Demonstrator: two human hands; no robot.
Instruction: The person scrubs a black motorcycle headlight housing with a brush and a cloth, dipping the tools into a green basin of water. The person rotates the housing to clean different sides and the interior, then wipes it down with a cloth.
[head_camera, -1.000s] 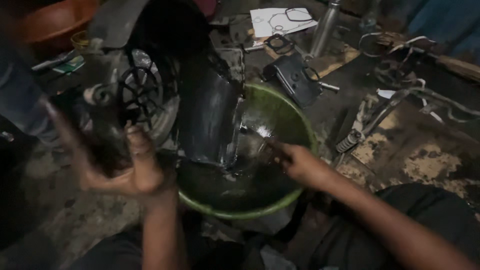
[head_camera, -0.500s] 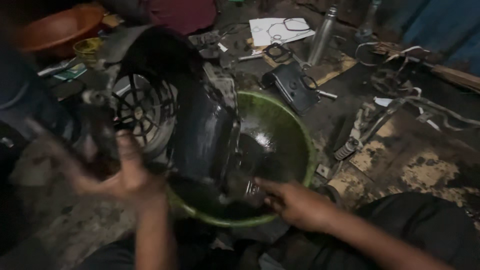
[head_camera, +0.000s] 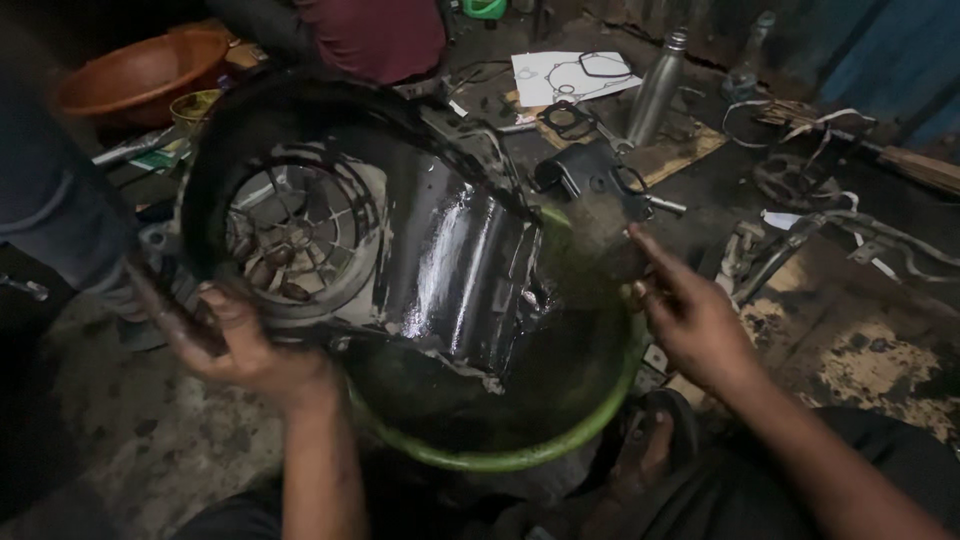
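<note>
Head view, dim workshop floor. My left hand (head_camera: 245, 345) is clamped on the lower left rim of the black fan cover (head_camera: 400, 250), fingers curled round the edge, holding the part tilted up over the green basin (head_camera: 520, 455). I judge the tilt is deliberate: the cover's wet, glossy flank faces the basin, so whatever runs off should fall into it rather than onto the ground. The round grille (head_camera: 300, 235) of the cover faces me, on the left. My right hand (head_camera: 690, 315) hangs over the right rim of the basin, fingers spread and loosely open; I see nothing gripped in it, though motion blur near the fingertips leaves that a little uncertain. It sits just beside the cover's right edge, not touching as far as I can tell. Beyond the basin, far centre, lies a dark metal bracket (head_camera: 590, 175), then a sheet of white paper with gaskets (head_camera: 570, 75) and a steel bottle (head_camera: 655, 85) standing upright. Far left, an orange bowl (head_camera: 135, 70). Loose cables and parts (head_camera: 810, 215) lie to the right. Another person's maroon garment (head_camera: 375, 35) shows at the far edge.
</note>
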